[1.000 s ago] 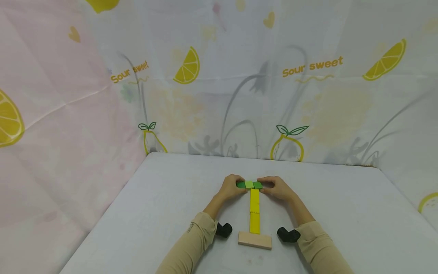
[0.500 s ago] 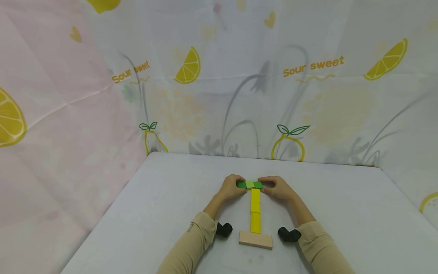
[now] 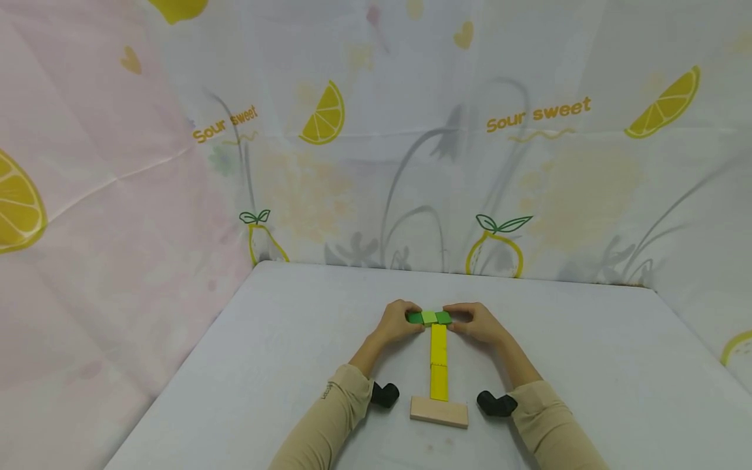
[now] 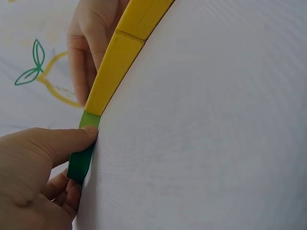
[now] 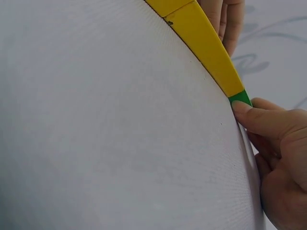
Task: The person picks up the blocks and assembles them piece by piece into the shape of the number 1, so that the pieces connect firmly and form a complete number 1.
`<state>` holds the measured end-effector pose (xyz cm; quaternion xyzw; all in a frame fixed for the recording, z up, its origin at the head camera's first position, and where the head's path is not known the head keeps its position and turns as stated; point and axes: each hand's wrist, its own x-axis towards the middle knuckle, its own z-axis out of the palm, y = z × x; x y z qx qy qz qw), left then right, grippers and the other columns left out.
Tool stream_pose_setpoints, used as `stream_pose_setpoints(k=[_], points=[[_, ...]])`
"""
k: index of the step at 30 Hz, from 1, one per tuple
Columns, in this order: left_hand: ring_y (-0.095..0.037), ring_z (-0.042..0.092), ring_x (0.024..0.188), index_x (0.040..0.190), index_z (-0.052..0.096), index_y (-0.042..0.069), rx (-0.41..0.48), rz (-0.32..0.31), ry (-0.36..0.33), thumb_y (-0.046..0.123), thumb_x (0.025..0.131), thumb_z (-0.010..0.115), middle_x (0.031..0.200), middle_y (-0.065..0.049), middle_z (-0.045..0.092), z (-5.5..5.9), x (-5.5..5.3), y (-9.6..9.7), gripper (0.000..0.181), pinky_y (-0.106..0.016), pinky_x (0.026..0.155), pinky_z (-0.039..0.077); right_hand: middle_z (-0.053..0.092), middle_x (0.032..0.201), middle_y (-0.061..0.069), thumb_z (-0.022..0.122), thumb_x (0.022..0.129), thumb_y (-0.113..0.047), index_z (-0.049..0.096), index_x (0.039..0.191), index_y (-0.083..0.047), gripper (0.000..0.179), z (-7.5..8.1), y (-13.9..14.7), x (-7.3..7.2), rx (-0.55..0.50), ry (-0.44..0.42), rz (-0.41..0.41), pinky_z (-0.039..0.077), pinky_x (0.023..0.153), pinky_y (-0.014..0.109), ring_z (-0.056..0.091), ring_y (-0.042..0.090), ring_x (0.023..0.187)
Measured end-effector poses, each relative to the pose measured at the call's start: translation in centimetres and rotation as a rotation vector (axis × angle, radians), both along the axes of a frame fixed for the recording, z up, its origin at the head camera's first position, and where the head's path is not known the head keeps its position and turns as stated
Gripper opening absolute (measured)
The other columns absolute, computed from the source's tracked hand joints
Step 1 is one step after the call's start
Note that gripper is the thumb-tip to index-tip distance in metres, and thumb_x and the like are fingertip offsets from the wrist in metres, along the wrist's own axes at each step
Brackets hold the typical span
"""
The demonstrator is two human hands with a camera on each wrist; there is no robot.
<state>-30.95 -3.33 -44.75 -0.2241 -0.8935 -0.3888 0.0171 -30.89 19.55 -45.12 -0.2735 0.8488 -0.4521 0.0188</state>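
In the head view, a row of green blocks lies across the far end of two yellow blocks set end to end, the far one [image 3: 438,344] and the near one [image 3: 438,382]. My left hand [image 3: 399,321] pinches the row's left end, a dark green block [image 4: 80,163], thumb on the near side. A light green block [image 3: 429,317] sits in the middle. At the other end, my right hand [image 3: 478,323] grips a green block [image 3: 443,318] between thumb and fingers; its thumb covers part of that block in the right wrist view.
A plain wooden block [image 3: 438,412] lies crosswise at the near end of the yellow blocks. Black wrist-worn pieces stick inward from the left cuff [image 3: 384,395] and right cuff [image 3: 496,403]. Behind the white table [image 3: 294,339] hangs a lemon-printed cloth [image 3: 399,183].
Both hands stay at the ends of the green row. The whole head view has shifted very slightly; no block has visibly moved relative to the others.
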Motion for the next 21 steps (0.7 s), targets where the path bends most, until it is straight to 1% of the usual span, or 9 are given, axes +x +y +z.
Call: stream_pose_setpoints(k=[2,6,12,16,21], points=[[-0.018,0.054,0.085,0.107,0.067,-0.004,-0.004,0.001,-0.012,0.011,0.075,0.077,0.099,-0.014,0.064,0.0,0.0,0.0,0.036,-0.026,0.074,0.045,0.059,0.121,0.023,0.069,0.082,-0.005,0.060,0.118,0.008,0.040,-0.8,0.3,-0.6,0.002,-0.001,-0.002,0.030,0.102,0.057,0.047,0.043,0.120],[-0.019,0.055,0.088,0.111,0.065,-0.004,-0.001,0.002,-0.039,0.011,0.074,0.078,0.104,-0.015,0.064,-0.2,-0.2,-0.2,0.042,-0.028,0.078,0.047,0.060,0.120,0.024,0.068,0.082,-0.004,0.060,0.117,0.009,0.039,-0.8,0.1,-0.7,0.016,0.010,-0.017,0.030,0.102,0.057,0.047,0.043,0.119],[-0.025,0.058,0.096,0.115,0.063,-0.004,0.019,0.000,-0.064,0.009,0.073,0.078,0.109,-0.017,0.063,-0.4,-0.3,-0.6,0.047,-0.033,0.084,0.048,0.058,0.120,0.029,0.066,0.082,0.002,0.057,0.117,0.014,0.039,-1.1,0.0,-0.8,0.009,0.009,-0.047,0.029,0.101,0.060,0.045,0.047,0.119],[-0.026,0.058,0.098,0.114,0.062,-0.004,0.026,0.005,-0.085,0.008,0.073,0.078,0.111,-0.017,0.064,-0.3,-0.1,-1.0,0.046,-0.035,0.087,0.047,0.058,0.120,0.026,0.068,0.081,0.000,0.058,0.118,0.012,0.040,-1.0,0.1,-0.8,0.007,-0.007,-0.045,0.030,0.102,0.058,0.047,0.044,0.119],[-0.025,0.057,0.096,0.113,0.063,-0.005,0.034,0.010,-0.091,0.007,0.073,0.077,0.110,-0.017,0.063,-0.1,0.0,-1.3,0.044,-0.035,0.085,0.047,0.059,0.121,0.024,0.070,0.081,-0.005,0.060,0.118,0.008,0.041,-0.8,0.2,-0.6,-0.008,-0.020,-0.033,0.031,0.102,0.056,0.047,0.042,0.120]])
